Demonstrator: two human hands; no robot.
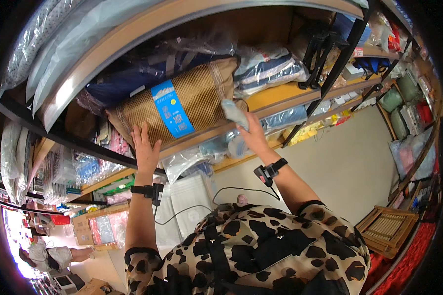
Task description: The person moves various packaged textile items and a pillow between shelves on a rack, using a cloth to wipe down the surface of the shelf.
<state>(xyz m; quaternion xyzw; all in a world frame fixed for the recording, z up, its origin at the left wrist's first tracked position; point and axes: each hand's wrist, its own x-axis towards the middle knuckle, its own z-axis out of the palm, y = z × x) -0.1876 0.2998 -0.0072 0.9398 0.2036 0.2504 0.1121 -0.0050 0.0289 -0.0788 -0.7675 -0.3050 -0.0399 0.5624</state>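
A brown woven bundle [202, 93], pillow-shaped with a blue paper band [173, 110] round its middle, lies along the shelf [275, 98] in front of me. My left hand [145, 145] rests with spread fingers against the bundle's near left end, holding nothing. In my right hand [254, 133] is a light grey-blue cloth [235, 114], gripped at its lower end. The cloth is beside the bundle's right end; whether it touches the bundle I cannot tell.
Behind the bundle lies a dark blue package [128, 81] in clear plastic. To its right are folded striped textiles [268, 69] in plastic. A black shelf post [347, 49] stands farther right. A wooden folding piece [386, 228] leans at lower right. Another person [59, 255] is at far lower left.
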